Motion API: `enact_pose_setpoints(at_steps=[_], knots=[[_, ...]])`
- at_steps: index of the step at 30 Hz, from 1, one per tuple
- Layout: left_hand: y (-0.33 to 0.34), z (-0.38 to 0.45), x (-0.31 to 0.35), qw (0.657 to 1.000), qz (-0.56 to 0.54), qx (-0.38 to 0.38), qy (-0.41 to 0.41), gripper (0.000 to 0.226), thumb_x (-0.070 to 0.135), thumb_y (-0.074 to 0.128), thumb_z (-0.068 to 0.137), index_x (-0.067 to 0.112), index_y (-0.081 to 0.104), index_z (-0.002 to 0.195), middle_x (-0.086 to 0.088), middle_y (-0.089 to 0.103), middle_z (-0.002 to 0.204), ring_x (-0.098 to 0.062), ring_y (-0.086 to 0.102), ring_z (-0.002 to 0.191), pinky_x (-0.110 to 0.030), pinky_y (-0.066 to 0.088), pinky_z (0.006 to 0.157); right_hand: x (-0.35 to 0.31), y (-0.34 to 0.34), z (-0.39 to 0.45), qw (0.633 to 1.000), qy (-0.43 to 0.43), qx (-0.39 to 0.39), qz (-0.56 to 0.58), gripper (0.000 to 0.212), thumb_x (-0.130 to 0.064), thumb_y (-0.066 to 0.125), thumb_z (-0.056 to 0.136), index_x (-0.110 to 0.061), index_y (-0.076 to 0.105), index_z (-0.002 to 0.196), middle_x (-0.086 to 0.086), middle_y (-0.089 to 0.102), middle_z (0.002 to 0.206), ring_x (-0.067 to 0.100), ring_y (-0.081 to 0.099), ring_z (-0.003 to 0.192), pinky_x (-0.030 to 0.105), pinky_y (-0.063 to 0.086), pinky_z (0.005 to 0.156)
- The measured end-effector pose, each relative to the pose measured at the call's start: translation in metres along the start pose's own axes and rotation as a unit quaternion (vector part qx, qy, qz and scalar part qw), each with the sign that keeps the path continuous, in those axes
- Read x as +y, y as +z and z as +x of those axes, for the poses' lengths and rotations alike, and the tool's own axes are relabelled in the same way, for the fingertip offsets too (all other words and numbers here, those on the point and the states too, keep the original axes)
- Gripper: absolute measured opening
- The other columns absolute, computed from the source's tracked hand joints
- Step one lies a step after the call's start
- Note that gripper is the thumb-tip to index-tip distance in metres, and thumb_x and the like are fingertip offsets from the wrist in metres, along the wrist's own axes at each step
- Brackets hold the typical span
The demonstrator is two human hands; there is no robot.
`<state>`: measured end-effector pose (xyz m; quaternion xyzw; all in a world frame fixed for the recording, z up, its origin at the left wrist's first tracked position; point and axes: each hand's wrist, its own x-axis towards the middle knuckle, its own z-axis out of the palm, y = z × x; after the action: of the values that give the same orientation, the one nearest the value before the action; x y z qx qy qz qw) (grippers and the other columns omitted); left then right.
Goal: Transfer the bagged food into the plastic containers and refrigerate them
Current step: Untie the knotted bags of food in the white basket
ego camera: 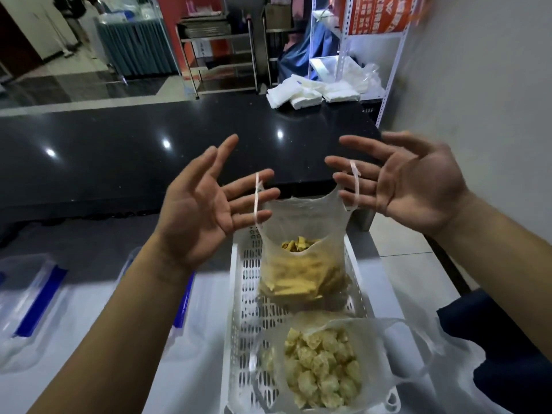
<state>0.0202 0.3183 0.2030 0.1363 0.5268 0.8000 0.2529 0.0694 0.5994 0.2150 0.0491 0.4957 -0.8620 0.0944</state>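
Two food bags (301,273) (322,369) in one basket (239,294); both hands (197,210) (415,180) splayed, handles over straight fingers.

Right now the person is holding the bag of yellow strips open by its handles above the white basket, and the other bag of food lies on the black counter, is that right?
Not quite. The head view shows the other bag of food lying in the white basket too, nearer the person, not on the black counter. The rest holds: the left hand and right hand hold the bag of yellow strips open by its handles.

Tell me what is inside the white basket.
The white basket holds two plastic bags: a lifted bag of yellow strips and a nearer bag of pale chunks. The basket floor beneath them is hidden.
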Motion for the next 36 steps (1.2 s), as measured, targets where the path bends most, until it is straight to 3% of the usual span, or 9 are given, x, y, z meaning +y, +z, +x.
enact_pose_setpoints(at_steps=[3, 8, 14, 17, 22, 26, 30, 33, 36], knots=[[-0.001, 0.004, 0.001, 1.000, 0.010, 0.013, 0.009, 0.053, 0.053, 0.036, 0.096, 0.044, 0.038, 0.149, -0.016, 0.065, 0.132, -0.036, 0.067, 0.114, -0.038, 0.061, 0.073, -0.001, -0.001, 0.005, 0.998, -0.011, 0.012, -0.054, 0.053, -0.044, 0.036, 0.098, -0.014, 0.058, 0.135, 0.015, 0.068, 0.125, 0.027, 0.072, 0.098, 0.039, 0.059, 0.072], [-0.004, 0.017, -0.025, 0.996, 0.041, 0.042, -0.067, 0.055, 0.053, 0.040, 0.096, 0.039, 0.041, 0.149, -0.011, 0.052, 0.146, -0.035, 0.069, 0.112, -0.043, 0.061, 0.078, 0.028, -0.013, 0.014, 0.991, 0.048, 0.086, -0.089, 0.050, -0.045, 0.043, 0.098, -0.011, 0.061, 0.131, 0.016, 0.068, 0.126, 0.036, 0.070, 0.106, 0.043, 0.060, 0.073], [-0.010, 0.016, -0.028, 0.993, 0.080, 0.061, -0.055, 0.048, 0.048, 0.041, 0.099, 0.031, 0.051, 0.143, -0.011, 0.060, 0.138, -0.036, 0.068, 0.112, -0.048, 0.059, 0.090, 0.028, -0.019, 0.007, 0.986, 0.012, 0.105, -0.128, 0.044, -0.039, 0.047, 0.098, -0.011, 0.061, 0.130, 0.019, 0.066, 0.127, 0.039, 0.069, 0.106, 0.050, 0.055, 0.092], [-0.006, 0.008, -0.024, 0.982, 0.169, 0.071, -0.044, 0.047, 0.047, 0.044, 0.098, 0.032, 0.053, 0.142, -0.009, 0.065, 0.133, -0.032, 0.070, 0.109, -0.046, 0.057, 0.096, 0.025, -0.013, -0.004, 0.962, -0.021, 0.121, -0.243, 0.036, -0.035, 0.051, 0.098, -0.016, 0.065, 0.125, 0.016, 0.068, 0.123, 0.037, 0.070, 0.105, 0.045, 0.055, 0.090], [-0.001, -0.024, -0.018, 0.936, 0.349, 0.043, -0.022, 0.049, 0.055, 0.047, 0.095, 0.048, 0.044, 0.144, 0.014, 0.065, 0.128, -0.008, 0.067, 0.111, -0.034, 0.051, 0.098, 0.025, -0.002, -0.044, 0.910, -0.116, 0.114, -0.382, 0.033, -0.039, 0.062, 0.087, -0.028, 0.069, 0.117, -0.001, 0.073, 0.113, 0.019, 0.069, 0.105, 0.039, 0.052, 0.090], [0.001, -0.072, -0.027, 0.934, 0.352, 0.053, -0.019, 0.057, 0.061, 0.056, 0.084, 0.059, 0.042, 0.140, 0.023, 0.062, 0.132, 0.000, 0.062, 0.118, -0.028, 0.047, 0.098, 0.051, -0.003, -0.089, 0.910, -0.149, 0.077, -0.379, 0.034, -0.035, 0.060, 0.085, -0.028, 0.069, 0.117, -0.009, 0.073, 0.114, 0.009, 0.067, 0.109, 0.033, 0.052, 0.091], [0.008, -0.123, -0.050, 0.941, 0.327, 0.070, -0.056, 0.065, 0.076, 0.059, 0.070, 0.067, 0.043, 0.133, 0.028, 0.059, 0.135, 0.000, 0.057, 0.125, -0.041, 0.041, 0.108, 0.090, -0.012, -0.128, 0.925, -0.110, 0.037, -0.362, 0.039, -0.048, 0.061, 0.085, -0.032, 0.069, 0.120, -0.011, 0.070, 0.121, 0.009, 0.063, 0.116, 0.022, 0.053, 0.095], [0.023, -0.155, -0.072, 0.949, 0.287, 0.113, -0.061, 0.084, 0.084, 0.072, 0.054, 0.060, 0.051, 0.132, 0.017, 0.063, 0.134, -0.008, 0.058, 0.127, -0.050, 0.040, 0.109, 0.117, -0.011, -0.154, 0.953, -0.095, 0.045, -0.286, 0.039, -0.055, 0.068, 0.080, -0.034, 0.072, 0.113, -0.009, 0.071, 0.117, 0.008, 0.065, 0.112, 0.013, 0.052, 0.084], [0.048, -0.178, -0.088, 0.947, 0.262, 0.182, -0.032, 0.082, 0.068, 0.085, 0.052, 0.051, 0.060, 0.128, 0.003, 0.071, 0.125, -0.015, 0.064, 0.121, -0.042, 0.049, 0.098, 0.137, -0.007, -0.171, 0.964, -0.109, 0.050, -0.236, 0.057, -0.068, 0.071, 0.073, -0.033, 0.069, 0.117, -0.004, 0.068, 0.124, 0.014, 0.064, 0.116, 0.023, 0.054, 0.089]])
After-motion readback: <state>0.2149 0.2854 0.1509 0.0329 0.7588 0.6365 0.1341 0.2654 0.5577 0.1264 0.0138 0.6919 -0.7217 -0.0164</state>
